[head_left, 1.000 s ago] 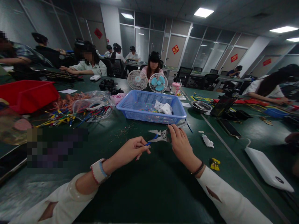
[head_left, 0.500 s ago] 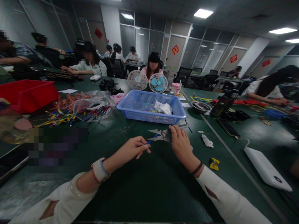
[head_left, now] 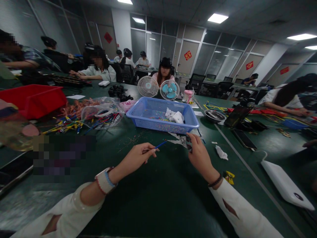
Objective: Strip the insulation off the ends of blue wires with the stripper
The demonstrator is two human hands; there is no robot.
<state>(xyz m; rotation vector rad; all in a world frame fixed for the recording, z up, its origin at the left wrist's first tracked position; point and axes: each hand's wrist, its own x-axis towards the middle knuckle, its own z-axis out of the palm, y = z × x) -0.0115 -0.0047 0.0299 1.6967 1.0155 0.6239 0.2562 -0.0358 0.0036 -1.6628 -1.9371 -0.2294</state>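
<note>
Between the fingertips of my left hand (head_left: 141, 155) is a short blue wire (head_left: 160, 144), its free end pointing up and right. My right hand (head_left: 200, 155) grips metal pliers (head_left: 182, 140) by the handles, with the jaws parted and pointing left. A small gap separates the wire's end from the jaws. Just beyond both hands stands a blue mesh basket (head_left: 160, 125) holding crumpled white tissue (head_left: 177, 116) and small coloured bits. Thin wire scraps (head_left: 131, 140) lie on the green table (head_left: 153, 198) beyond my left hand.
At the left are a red bin (head_left: 34, 100), bundled wires with lugs (head_left: 66, 124) and a plastic bag (head_left: 104, 110). To the right lie a crumpled tissue (head_left: 221, 152), a yellow wrapper (head_left: 229, 177), a white power bank (head_left: 284, 185) and a metal bowl (head_left: 215, 115). People sit around.
My right hand and the pliers have moved right, away from the blue wire, which was between the jaws before. My left hand still holds the wire. The view has shifted slightly.
</note>
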